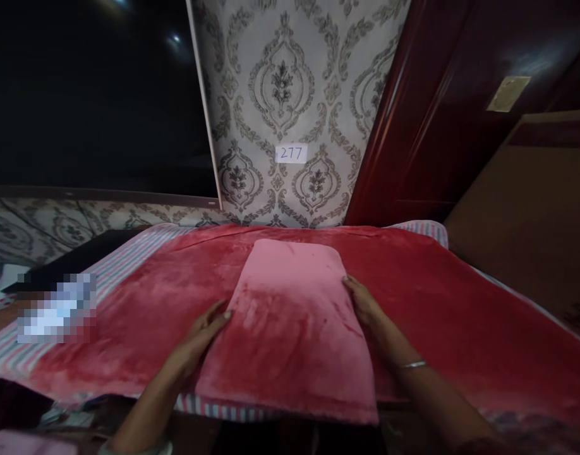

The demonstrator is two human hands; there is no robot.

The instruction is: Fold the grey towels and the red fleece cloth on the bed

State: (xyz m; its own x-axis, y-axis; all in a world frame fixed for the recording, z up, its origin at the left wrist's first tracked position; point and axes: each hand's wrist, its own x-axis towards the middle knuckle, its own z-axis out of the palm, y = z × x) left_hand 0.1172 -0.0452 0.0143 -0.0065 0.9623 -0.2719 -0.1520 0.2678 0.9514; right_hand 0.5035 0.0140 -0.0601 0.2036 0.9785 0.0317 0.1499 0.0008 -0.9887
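A folded pink-red plush cloth (pixel 290 322) lies flat in front of me, long side pointing away. Its far end is paler pink, and its near end reaches the table's front edge. My left hand (pixel 202 332) rests along its left side, thumb touching the edge and fingers stretched out beside it. At the right side, my right hand (pixel 363 300) has its fingertips against the edge, fingers extended. Neither hand wraps round the cloth. Beneath it spreads a larger red plush blanket (pixel 436 316).
A striped cloth (pixel 143 253) shows from under the red blanket. Left stands a large dark screen (pixel 95 95); a blurred-out object (pixel 57 309) lies below it. Behind is patterned wallpaper (pixel 280 76) with a paper label (pixel 291 153) reading 277. A cardboard box (pixel 531 215) stands right, near a dark red door (pixel 441 95).
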